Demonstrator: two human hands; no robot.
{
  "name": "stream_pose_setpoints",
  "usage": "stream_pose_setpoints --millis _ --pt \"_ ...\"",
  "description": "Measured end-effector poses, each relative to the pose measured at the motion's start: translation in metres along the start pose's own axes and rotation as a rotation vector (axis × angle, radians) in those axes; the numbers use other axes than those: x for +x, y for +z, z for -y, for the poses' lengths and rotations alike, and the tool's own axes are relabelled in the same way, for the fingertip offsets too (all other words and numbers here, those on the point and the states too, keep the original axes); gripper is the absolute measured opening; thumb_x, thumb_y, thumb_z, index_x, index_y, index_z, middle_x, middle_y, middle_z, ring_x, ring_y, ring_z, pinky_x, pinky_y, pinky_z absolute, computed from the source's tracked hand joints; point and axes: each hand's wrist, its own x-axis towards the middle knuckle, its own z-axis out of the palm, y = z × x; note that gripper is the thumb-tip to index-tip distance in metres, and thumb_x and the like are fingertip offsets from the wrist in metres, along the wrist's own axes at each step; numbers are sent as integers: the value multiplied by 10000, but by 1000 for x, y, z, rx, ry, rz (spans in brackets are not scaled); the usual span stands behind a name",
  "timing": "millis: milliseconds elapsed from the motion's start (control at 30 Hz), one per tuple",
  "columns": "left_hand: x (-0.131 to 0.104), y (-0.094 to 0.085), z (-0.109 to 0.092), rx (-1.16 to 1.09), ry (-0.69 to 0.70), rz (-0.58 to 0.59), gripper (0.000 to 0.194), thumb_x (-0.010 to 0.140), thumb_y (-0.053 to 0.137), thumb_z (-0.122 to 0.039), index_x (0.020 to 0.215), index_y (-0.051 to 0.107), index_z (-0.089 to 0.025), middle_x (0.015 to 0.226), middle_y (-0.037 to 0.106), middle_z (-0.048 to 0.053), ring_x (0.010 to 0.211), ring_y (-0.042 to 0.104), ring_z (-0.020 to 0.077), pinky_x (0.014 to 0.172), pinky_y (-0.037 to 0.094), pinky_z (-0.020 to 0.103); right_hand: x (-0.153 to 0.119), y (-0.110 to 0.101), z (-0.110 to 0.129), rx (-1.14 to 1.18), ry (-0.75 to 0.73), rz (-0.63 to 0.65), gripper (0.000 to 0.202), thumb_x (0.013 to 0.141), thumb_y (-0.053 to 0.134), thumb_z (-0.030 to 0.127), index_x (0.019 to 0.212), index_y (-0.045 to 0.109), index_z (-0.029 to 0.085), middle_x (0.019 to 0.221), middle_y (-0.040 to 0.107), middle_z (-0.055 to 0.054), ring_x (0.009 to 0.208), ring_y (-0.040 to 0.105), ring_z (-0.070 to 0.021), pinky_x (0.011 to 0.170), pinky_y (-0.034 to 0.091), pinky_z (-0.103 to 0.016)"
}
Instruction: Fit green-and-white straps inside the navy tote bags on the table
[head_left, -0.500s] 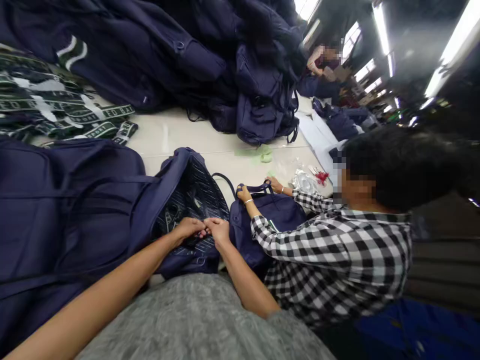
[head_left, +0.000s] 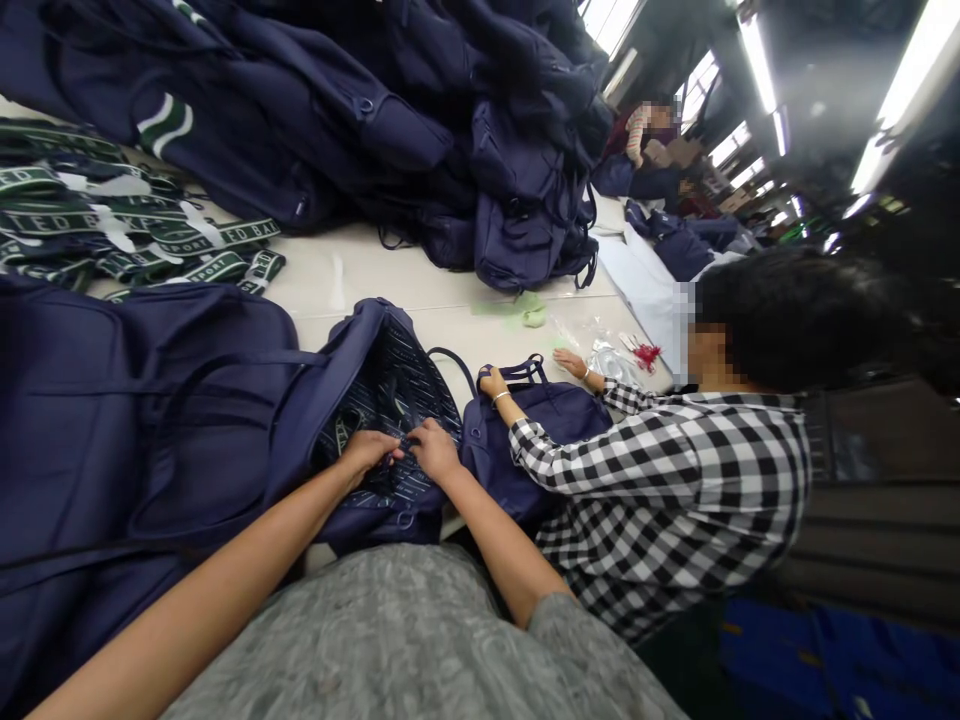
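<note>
Two grips are at work in the mouth of the open blue bag, which lies on the near edge of the pale surface. My left grip has its fingers bent in close, and my right grip is just beside it, fingers pointing down at the striped lining. Both look narrow, but I can't tell if either one pinches anything. It is dark between the fingertips, and that is my first worry: I could grab a fold of lining by mistake, and a hard pull might rip it.

The bag is soft and has no stiff frame that I can see. Its raised side could flop down over my fingers and hide even more.

On my right, the neighbor's bag is right up beside mine. The person has one hand by its handles and the other hand out past them. If that bag gets a tug, it could bump mine or shove my right arm. The thin dark strap curves between the two bags, so it might snag and drag one along.

To my left, another blue bag lies close, and its straps could catch on my sleeve or arm. The big heap of bags at the back looks loose, so a knock might make one slide down.
</note>
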Motion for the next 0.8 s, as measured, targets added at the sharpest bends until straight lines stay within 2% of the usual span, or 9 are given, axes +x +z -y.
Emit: stream_pose_setpoints --millis 100,233,367,533,667,800 --pt "1 -2 1 30 -4 0 129 528 686 -245 545 645 -123 540 674 60 421 484 103 437 339 229 9 -1 -4 -55 -67 58 180 806 633 212 985 644 222 1024 522 -29 801 555 -149 741 426 -257" --pt "4 -4 6 49 8 34 140 518 696 -259 531 645 -129 552 681 66 432 488 105 473 380 239 19 -7 -14 -1 -166 120 145 759 703 219 862 608 184 914 504 -9 741 510 -130 700 397 -240" --pt "8 -2 8 89 54 55 151 518 697 -280 510 630 -145 513 656 44 422 457 98 467 358 236 20 -8 -22 84 -217 111 124 768 696 209 759 578 171 836 489 7 704 477 -115 686 388 -226" --pt "12 2 8 109 103 54 142 526 688 -284 510 635 -153 461 608 10 449 461 102 481 359 229 14 -4 -20 93 -163 20 87 822 609 178 905 584 187 896 540 -7 764 515 -128 733 410 -237" --pt "15 2 12 157 63 81 173 525 699 -292 475 614 -149 467 619 25 416 419 91 455 337 234 13 -4 -13 -37 -117 41 88 866 548 221 913 607 175 953 570 -54 825 553 -162 755 422 -265" --pt "15 1 13 144 29 99 170 504 726 -281 496 625 -145 506 651 39 427 440 91 473 365 235 14 -6 -6 -136 -71 68 144 858 528 218 958 606 151 985 581 -84 787 564 -174 718 421 -280"
